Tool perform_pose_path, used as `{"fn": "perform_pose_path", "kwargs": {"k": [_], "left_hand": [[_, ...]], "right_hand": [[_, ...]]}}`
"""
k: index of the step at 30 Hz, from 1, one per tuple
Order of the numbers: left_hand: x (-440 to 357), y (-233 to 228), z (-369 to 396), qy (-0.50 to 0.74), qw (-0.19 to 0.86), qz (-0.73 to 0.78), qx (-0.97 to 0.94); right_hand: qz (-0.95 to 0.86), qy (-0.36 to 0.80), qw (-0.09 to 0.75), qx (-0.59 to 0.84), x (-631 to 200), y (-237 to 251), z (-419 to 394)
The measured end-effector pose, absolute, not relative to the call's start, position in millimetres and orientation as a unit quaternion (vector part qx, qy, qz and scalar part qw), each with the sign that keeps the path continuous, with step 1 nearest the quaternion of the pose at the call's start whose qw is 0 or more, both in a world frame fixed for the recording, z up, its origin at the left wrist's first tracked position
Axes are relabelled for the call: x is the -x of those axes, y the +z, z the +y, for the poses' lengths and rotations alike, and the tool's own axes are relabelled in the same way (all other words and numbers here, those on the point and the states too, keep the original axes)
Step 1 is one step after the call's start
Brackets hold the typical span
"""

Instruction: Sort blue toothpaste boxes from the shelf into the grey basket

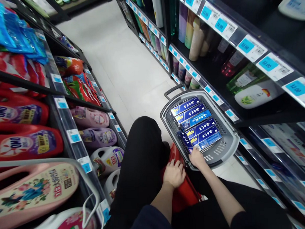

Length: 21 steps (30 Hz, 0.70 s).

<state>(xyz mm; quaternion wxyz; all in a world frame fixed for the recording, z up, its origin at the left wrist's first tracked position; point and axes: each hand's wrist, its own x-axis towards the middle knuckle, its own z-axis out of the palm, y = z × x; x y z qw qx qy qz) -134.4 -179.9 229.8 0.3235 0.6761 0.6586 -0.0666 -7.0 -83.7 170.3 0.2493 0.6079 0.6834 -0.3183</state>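
A grey shopping basket [228, 143] sits on the aisle floor, holding several blue toothpaste boxes [200, 128] laid side by side. My right hand [197, 157] reaches into the basket's near end, its fingers on the nearest blue box; whether it grips the box is unclear. My left hand [174, 174] rests on a red plastic object [181, 193] beside my black-clad knee, fingers curled over its edge.
Left shelves carry red, pink and purple detergent jugs [30, 143] and bright refill bags. Right shelves [240, 51] hold shampoo bottles behind blue price tags. A pale tiled floor [120, 62] runs down the aisle ahead. The basket's black handle [175, 90] stands at its far end.
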Motion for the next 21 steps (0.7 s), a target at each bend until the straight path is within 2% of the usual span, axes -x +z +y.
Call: {"fn": "perform_pose_path", "kwargs": {"k": [9, 14, 17, 21], "left_hand": [[135, 226, -183, -0.069, 0.317, 0.656, -0.681], [135, 226, -182, -0.067, 0.318, 0.657, -0.680], [135, 225, -182, -0.065, 0.316, 0.657, -0.682], [135, 227, -181, -0.070, 0.313, 0.655, -0.684]], "right_hand": [[0.711, -0.289, 0.245, -0.592, 16, 207, -87], [0.735, -0.266, 0.194, -0.593, 19, 197, -90], [0.712, -0.320, 0.178, -0.599, 15, 175, -87], [0.688, -0.416, 0.204, -0.559, 8, 152, -85]]}}
